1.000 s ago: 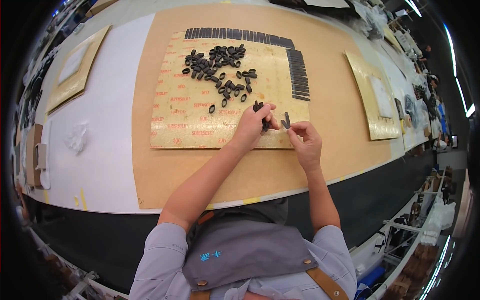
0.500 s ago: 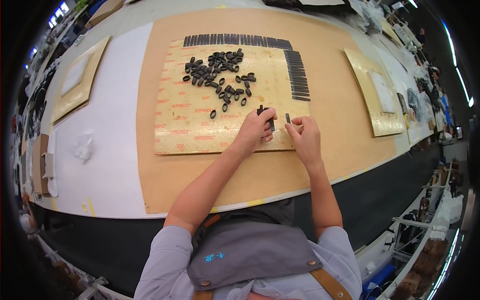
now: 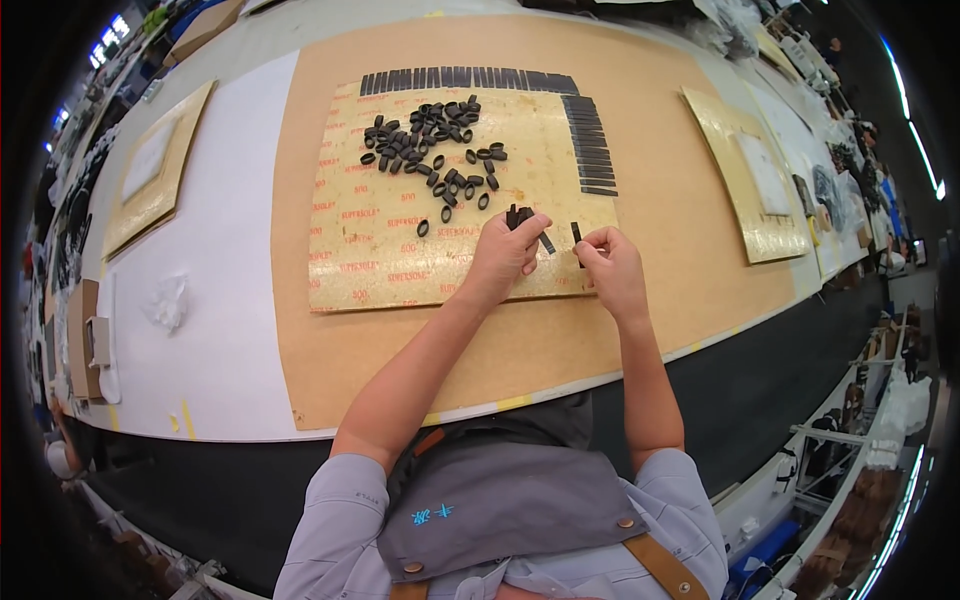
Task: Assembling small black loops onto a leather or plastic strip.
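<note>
My left hand (image 3: 505, 255) is closed on several short black strips (image 3: 516, 216), which poke out past the thumb and fingers. My right hand (image 3: 612, 268) pinches a single black strip (image 3: 576, 233) upright between thumb and fingertips, just right of the left hand. Both hands are over the front right part of a yellowish board (image 3: 390, 270) with red print. A scattered heap of small black loops (image 3: 430, 125) lies on the board's far left half. Black strips (image 3: 470, 80) line the far edge side by side, and more strips (image 3: 590, 145) run down the right edge.
Brown paper (image 3: 370, 360) covers the middle of the white table (image 3: 220, 370). Other yellowish boards with white sheets lie at the left (image 3: 170, 190) and the right (image 3: 715, 160). Crumpled clear plastic (image 3: 168, 302) and a cardboard box (image 3: 84, 340) are at the left.
My right hand has turned slightly, still pinching its strip. The strips in my left hand have shifted, and one now angles out towards the right. The whole view has moved slightly.
</note>
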The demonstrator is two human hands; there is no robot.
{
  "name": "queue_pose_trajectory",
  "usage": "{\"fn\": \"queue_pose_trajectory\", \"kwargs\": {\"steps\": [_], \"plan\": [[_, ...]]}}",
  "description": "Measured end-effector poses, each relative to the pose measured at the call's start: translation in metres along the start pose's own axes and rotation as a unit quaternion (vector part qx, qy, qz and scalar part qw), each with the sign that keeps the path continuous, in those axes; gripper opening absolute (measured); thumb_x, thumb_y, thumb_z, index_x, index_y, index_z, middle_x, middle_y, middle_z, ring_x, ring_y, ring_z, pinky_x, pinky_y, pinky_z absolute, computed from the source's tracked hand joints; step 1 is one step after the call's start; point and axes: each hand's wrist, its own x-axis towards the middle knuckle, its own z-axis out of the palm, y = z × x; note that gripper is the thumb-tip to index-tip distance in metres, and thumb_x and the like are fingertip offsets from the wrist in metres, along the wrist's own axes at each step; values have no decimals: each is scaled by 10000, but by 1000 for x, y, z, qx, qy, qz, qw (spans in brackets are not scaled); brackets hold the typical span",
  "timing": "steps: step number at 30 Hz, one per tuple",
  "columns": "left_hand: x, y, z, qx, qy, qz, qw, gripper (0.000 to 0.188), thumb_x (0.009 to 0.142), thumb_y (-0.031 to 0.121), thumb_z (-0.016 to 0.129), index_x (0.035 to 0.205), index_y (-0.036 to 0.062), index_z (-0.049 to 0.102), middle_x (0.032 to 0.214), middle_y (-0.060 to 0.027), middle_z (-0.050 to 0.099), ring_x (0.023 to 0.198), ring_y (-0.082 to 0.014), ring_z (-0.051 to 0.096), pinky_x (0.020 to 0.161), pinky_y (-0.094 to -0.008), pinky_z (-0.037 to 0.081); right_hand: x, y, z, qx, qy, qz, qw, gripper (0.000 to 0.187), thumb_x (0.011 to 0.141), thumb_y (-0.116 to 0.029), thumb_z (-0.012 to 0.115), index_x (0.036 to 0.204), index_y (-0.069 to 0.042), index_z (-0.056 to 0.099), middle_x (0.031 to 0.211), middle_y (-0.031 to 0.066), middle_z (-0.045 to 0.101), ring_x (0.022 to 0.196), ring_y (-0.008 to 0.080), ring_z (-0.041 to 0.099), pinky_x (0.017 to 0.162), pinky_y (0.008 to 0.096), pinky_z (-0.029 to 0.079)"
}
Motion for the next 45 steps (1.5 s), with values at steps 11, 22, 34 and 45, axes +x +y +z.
{"fn": "queue_pose_trajectory", "kwargs": {"steps": [11, 22, 34, 45], "plan": [[-6, -1, 8, 79, -20, -1, 997, 204, 900, 207, 567, 763, 64, 517, 515, 49, 389, 404, -51, 347, 391, -215, 316, -12, -26, 7, 94, -41, -21, 994, 126, 830, -77, 633, 885, 11, 562, 649, -4, 547, 494, 29, 455, 442, 179, 373], [-7, -3, 8, 81, -39, -20, 996, 226, 905, 225, 556, 754, 64, 508, 551, 40, 409, 418, -49, 359, 393, -216, 311, -8, -22, -8, 123, -81, 58, 987, 118, 823, -116, 634, 840, -14, 577, 652, -18, 538, 483, 21, 450, 415, 177, 356], [-4, -3, 6, -140, -65, -70, 985, 407, 958, 363, 456, 1059, -25, 526, 625, 38, 377, 429, -47, 306, 399, -203, 280, -6, -26, -3, 202, -102, 84, 971, 89, 829, -99, 632, 814, -34, 574, 585, -51, 486, 419, 5, 372, 367, 172, 273], [-11, -2, 11, 20, 17, -19, 999, 290, 912, 290, 528, 940, 4, 571, 657, 8, 454, 440, -69, 385, 409, -220, 346, 6, -30, -3, 74, -66, 26, 995, 164, 833, -163, 638, 840, -2, 610, 652, 0, 557, 482, 45, 489, 411, 190, 367]]}}
